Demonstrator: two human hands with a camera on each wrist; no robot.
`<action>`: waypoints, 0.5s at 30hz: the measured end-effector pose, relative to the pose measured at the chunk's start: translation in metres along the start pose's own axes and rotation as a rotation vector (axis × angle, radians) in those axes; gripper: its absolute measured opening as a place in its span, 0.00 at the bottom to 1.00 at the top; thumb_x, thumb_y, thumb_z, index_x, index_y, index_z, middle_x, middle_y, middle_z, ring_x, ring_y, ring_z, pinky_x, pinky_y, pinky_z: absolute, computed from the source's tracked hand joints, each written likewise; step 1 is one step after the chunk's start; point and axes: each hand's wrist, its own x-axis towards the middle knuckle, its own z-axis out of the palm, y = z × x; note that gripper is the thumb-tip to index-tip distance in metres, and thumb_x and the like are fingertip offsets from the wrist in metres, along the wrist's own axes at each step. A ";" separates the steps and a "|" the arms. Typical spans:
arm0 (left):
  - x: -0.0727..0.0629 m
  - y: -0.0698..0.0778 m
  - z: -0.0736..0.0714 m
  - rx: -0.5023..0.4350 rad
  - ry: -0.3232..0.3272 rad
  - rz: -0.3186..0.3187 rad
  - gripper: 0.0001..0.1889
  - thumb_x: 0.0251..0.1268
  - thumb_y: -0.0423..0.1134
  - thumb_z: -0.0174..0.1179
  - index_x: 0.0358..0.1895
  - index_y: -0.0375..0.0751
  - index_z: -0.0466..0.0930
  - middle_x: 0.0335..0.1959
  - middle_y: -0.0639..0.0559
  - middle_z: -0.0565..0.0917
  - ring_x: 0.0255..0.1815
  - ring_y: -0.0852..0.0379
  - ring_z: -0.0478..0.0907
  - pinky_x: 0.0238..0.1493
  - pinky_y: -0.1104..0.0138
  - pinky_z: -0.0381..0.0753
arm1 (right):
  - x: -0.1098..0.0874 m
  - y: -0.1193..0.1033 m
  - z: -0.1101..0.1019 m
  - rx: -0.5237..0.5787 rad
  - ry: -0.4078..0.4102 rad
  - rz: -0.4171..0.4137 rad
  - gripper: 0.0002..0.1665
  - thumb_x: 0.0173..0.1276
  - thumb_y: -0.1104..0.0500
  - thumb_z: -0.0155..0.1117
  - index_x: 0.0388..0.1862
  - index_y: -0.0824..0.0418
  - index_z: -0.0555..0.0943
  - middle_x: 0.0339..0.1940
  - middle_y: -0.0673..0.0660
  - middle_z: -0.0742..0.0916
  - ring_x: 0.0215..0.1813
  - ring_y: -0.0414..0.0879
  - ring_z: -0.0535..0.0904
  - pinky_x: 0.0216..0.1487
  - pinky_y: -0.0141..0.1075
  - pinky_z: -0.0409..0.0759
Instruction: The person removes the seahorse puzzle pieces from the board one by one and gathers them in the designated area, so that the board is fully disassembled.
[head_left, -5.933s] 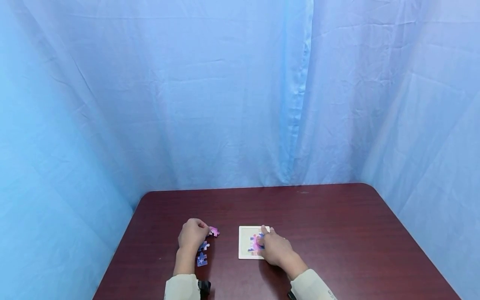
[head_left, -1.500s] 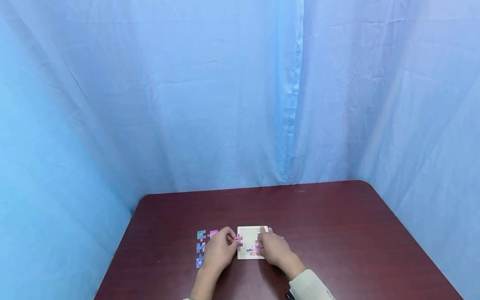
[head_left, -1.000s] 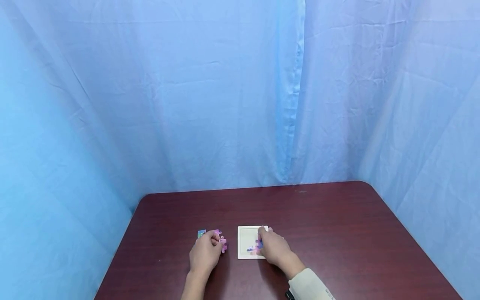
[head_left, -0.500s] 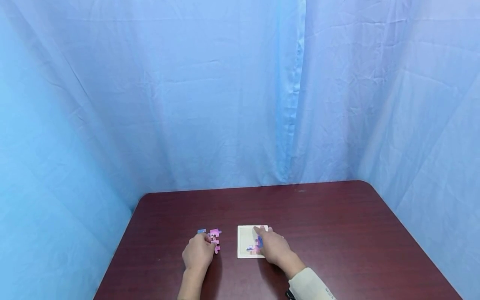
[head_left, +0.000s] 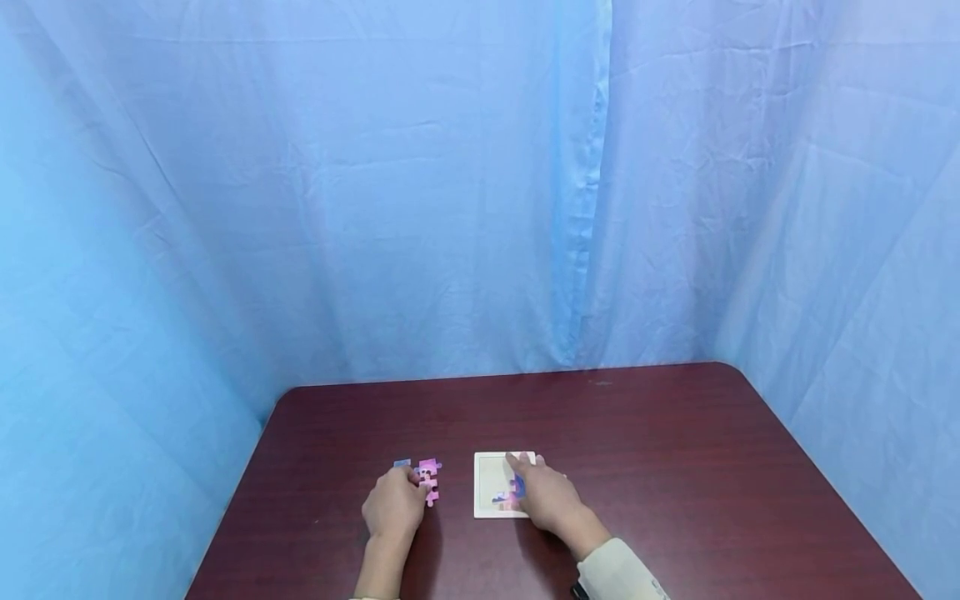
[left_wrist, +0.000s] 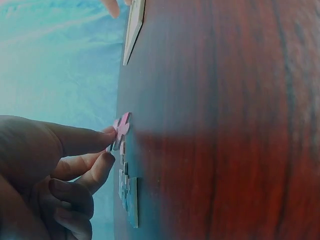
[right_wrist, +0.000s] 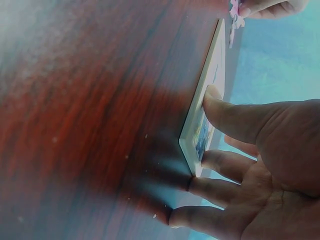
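Observation:
At the left group of loose jigsaw pieces, my left hand point(head_left: 394, 502) pinches a pink puzzle piece point(left_wrist: 123, 126) between thumb and index finger, low over the table. Another pink piece point(head_left: 429, 465) lies just beyond it, and a blue piece point(head_left: 402, 462) shows partly behind the hand. My right hand point(head_left: 551, 493) rests on the right side of a pale square puzzle tray point(head_left: 486, 510). Its thumb lies on the tray, and the other fingers reach out fairly straight at the tray's edge. Blue and pink pieces point(head_left: 507, 502) sit in the tray's lower right, partly hidden by this hand.
Everything lies on a dark red-brown table point(head_left: 637, 433) with rounded far corners. Light blue curtains point(head_left: 450, 208) hang behind it and on both sides. Blue pieces point(left_wrist: 131, 200) lie flat beneath the left hand's fingers.
My left hand has taken a pink piece from the tray's left edge back leftward to the loose pieces, setting it beside the other pink one. My right hand stays on the tray, which shows fewer pieces.

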 end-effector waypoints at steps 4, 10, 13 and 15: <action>0.000 0.001 -0.001 -0.009 0.003 0.011 0.07 0.57 0.41 0.75 0.28 0.49 0.85 0.30 0.48 0.90 0.32 0.44 0.88 0.30 0.47 0.79 | 0.000 -0.001 -0.001 0.005 0.002 -0.003 0.41 0.63 0.62 0.77 0.76 0.58 0.76 0.75 0.69 0.78 0.76 0.71 0.74 0.63 0.73 0.76; -0.007 0.007 0.003 -0.034 -0.045 0.169 0.07 0.58 0.41 0.76 0.33 0.48 0.86 0.26 0.55 0.88 0.28 0.55 0.85 0.31 0.54 0.80 | 0.000 -0.001 -0.001 0.004 0.001 -0.009 0.36 0.63 0.63 0.76 0.71 0.60 0.80 0.75 0.69 0.79 0.76 0.71 0.75 0.63 0.72 0.77; -0.016 0.016 0.009 -0.088 -0.134 0.290 0.07 0.58 0.40 0.76 0.34 0.46 0.86 0.22 0.60 0.84 0.23 0.64 0.78 0.28 0.62 0.77 | -0.001 0.000 -0.002 0.001 0.007 -0.011 0.33 0.62 0.62 0.77 0.68 0.61 0.83 0.74 0.68 0.80 0.75 0.70 0.76 0.64 0.68 0.78; -0.022 0.023 0.015 -0.118 -0.201 0.335 0.07 0.58 0.39 0.75 0.33 0.46 0.85 0.20 0.62 0.80 0.21 0.68 0.73 0.27 0.66 0.73 | -0.001 0.000 -0.002 -0.004 0.013 -0.019 0.31 0.61 0.62 0.77 0.66 0.61 0.84 0.73 0.68 0.81 0.75 0.70 0.76 0.65 0.66 0.79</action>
